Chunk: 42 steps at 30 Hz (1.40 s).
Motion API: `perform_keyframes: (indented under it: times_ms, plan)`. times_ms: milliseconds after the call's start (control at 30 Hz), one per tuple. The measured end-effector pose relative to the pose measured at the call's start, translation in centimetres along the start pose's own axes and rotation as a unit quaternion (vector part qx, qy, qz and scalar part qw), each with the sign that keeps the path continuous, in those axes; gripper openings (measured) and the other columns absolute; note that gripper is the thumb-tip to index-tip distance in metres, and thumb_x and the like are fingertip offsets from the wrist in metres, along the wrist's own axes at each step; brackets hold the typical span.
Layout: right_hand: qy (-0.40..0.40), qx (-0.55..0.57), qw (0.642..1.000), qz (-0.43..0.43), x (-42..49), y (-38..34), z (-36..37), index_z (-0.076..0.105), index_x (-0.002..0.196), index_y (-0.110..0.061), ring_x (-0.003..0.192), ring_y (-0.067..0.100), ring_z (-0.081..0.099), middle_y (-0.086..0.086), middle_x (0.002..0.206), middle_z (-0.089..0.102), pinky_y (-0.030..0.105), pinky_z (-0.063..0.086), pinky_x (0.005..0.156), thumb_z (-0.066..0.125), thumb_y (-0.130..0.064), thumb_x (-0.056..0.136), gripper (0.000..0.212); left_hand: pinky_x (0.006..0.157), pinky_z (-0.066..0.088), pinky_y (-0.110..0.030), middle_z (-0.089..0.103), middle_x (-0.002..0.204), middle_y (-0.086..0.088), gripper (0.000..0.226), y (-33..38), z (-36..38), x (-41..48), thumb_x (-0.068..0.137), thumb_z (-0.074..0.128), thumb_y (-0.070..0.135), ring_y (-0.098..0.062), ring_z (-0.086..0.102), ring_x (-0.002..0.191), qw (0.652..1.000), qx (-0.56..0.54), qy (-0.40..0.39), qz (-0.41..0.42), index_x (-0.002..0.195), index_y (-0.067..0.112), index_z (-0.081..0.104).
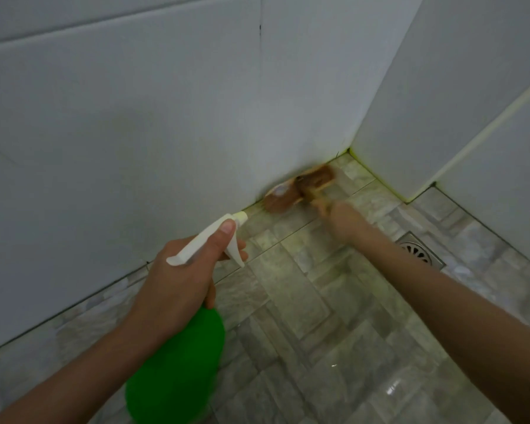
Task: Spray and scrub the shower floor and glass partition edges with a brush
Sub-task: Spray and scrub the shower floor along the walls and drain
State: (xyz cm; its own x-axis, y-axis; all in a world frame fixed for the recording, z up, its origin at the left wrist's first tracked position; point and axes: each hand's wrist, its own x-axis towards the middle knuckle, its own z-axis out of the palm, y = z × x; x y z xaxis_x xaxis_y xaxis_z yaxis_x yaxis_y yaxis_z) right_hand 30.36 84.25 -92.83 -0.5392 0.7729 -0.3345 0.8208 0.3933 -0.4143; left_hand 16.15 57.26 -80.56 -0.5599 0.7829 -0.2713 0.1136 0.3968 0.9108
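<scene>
Item 1. Spray bottle (pixel 178 362): green body, lower centre of the frame, with a white sprayer head (pixel 208 240) whose nozzle points up and right, toward the foot of the wall.

Item 2. Left hand (pixel 178 280): centre-left, fingers curled round the bottle's neck. One digit lies along the sprayer head, and other fingertips show beside the trigger.

Item 3. Brush (pixel 297 188): brown, blurred, centre-right. It sits on the floor right at the joint with the wall, just short of the corner.

Item 4. Right hand (pixel 344 221): just below and right of the brush, closed on its pale handle. It is blurred, so single fingers cannot be told apart.

Item 5. Shower floor (pixel 318 332): grey-green stone-pattern tiles, lower half of the frame, with wet glints at lower right.

Item 6. Drain (pixel 423 254): round metal grate in a square frame, right of centre, partly behind the right forearm.

Item 7. Wall (pixel 135 133): large pale tiles, upper frame.

Item 8. Yellow-green seam (pixel 377 175): runs along the floor edge from the corner toward the right.
</scene>
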Motion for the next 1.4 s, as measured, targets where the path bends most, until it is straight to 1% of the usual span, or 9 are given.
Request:
perform_keyframes:
  times_ms: [133, 300, 400, 533, 633, 867, 1067, 1233, 1400]
  plan:
    - [-0.054, -0.073, 0.994, -0.066, -1.2, 0.5, 0.4, 0.048, 0.066, -0.016, 0.062, 0.022, 0.054, 0.004, 0.066, 0.054, 0.031, 0.042, 0.061, 0.028, -0.059, 0.095, 0.055, 0.047, 0.048, -0.021, 0.077, 0.090, -0.023, 0.048, -0.8, 0.1, -0.6, 0.085, 0.041, 0.084, -0.015, 0.052, 0.036, 1.000, 0.014, 0.001, -0.006, 0.090, 0.050, 0.075]
    - [0.052, -0.060, 0.993, 0.083, 2.5, 3.8, -4.8, 0.061, 0.100, 0.004, 0.094, 0.038, 0.060, 0.026, 0.101, 0.062, 0.036, 0.042, 0.076, 0.020, -0.046, 0.102, 0.064, 0.052, 0.050, -0.035, 0.078, 0.087, -0.017, 0.048, -1.0, -0.2, -1.2, 0.073, 0.036, 0.087, -0.019, 0.052, 0.038, 1.000, 0.009, -0.004, -0.010, 0.088, 0.060, 0.072]
    - [0.031, 0.074, 0.988, 0.135, 2.4, 2.9, -4.4, 0.054, 0.086, -0.002, 0.055, 0.028, 0.053, 0.014, 0.069, 0.054, 0.029, 0.040, 0.050, 0.028, -0.051, 0.099, 0.057, 0.053, 0.050, -0.034, 0.076, 0.090, -0.023, 0.053, -1.0, 0.2, -1.1, 0.073, 0.036, 0.088, -0.019, 0.052, 0.037, 1.000, 0.014, -0.014, -0.015, 0.088, 0.054, 0.075]
    - [-0.089, 0.592, 0.775, 0.202, 1.5, 3.3, -3.6, 0.042, 0.071, -0.012, 0.027, 0.006, 0.030, -0.003, 0.041, 0.037, 0.013, 0.024, 0.029, 0.038, -0.037, 0.100, 0.038, 0.054, 0.050, -0.035, 0.076, 0.092, -0.024, 0.059, -1.0, 0.6, -1.2, 0.072, 0.035, 0.088, -0.018, 0.052, 0.037, 1.000, 0.019, -0.011, -0.019, 0.087, 0.050, 0.077]
    - [0.064, 0.707, 0.664, 0.234, 1.6, 0.9, -1.5, 0.044, 0.076, -0.012, 0.032, 0.008, 0.032, -0.002, 0.047, 0.037, 0.016, 0.027, 0.031, 0.037, -0.035, 0.101, 0.035, 0.054, 0.049, -0.031, 0.077, 0.090, -0.023, 0.054, 0.0, 1.0, -0.7, 0.069, 0.039, 0.089, -0.020, 0.051, 0.035, 1.000, -0.006, 0.000, -0.015, 0.081, 0.052, 0.077]
    - [0.216, 0.649, 0.663, 0.304, 6.1, -2.2, -2.2, 0.048, 0.109, -0.007, 0.047, 0.018, 0.050, 0.009, 0.067, 0.056, 0.029, 0.043, 0.043, 0.031, -0.043, 0.101, 0.040, 0.043, 0.045, -0.019, 0.080, 0.081, 0.009, 0.042, 0.6, 1.6, 0.2, 0.085, 0.043, 0.062, -0.019, 0.048, 0.034, 1.000, 0.000, 0.000, 0.011, 0.078, 0.043, 0.079]
    - [0.282, 0.650, 0.610, 0.355, 1.9, 1.2, -0.3, 0.046, 0.074, -0.013, 0.046, 0.016, 0.044, 0.003, 0.061, 0.047, 0.029, 0.039, 0.043, 0.031, -0.049, 0.099, 0.047, 0.046, 0.046, -0.021, 0.075, 0.083, -0.025, 0.055, -0.1, 0.0, 0.1, 0.073, 0.037, 0.086, -0.017, 0.049, 0.036, 1.000, 0.004, 0.006, 0.001, 0.083, 0.051, 0.078]
    - [0.221, 0.649, 0.654, 0.320, 6.1, -2.8, -2.4, 0.049, 0.114, -0.008, 0.054, 0.018, 0.049, 0.006, 0.069, 0.051, 0.031, 0.046, 0.049, 0.031, -0.044, 0.101, 0.042, 0.047, 0.047, -0.027, 0.076, 0.087, -0.025, 0.057, -1.1, -0.4, 0.1, 0.075, 0.036, 0.087, -0.020, 0.049, 0.036, 1.000, 0.017, -0.003, 0.001, 0.084, 0.048, 0.078]
    - [0.244, 0.626, 0.661, 0.333, 2.2, 0.8, -0.9, 0.048, 0.077, -0.014, 0.049, 0.016, 0.043, 0.003, 0.063, 0.046, 0.030, 0.040, 0.047, 0.031, -0.047, 0.100, 0.044, 0.050, 0.048, -0.030, 0.076, 0.088, -0.025, 0.060, -1.1, -0.7, -0.1, 0.071, 0.034, 0.086, -0.020, 0.050, 0.036, 1.000, 0.007, 0.000, -0.005, 0.083, 0.048, 0.079]
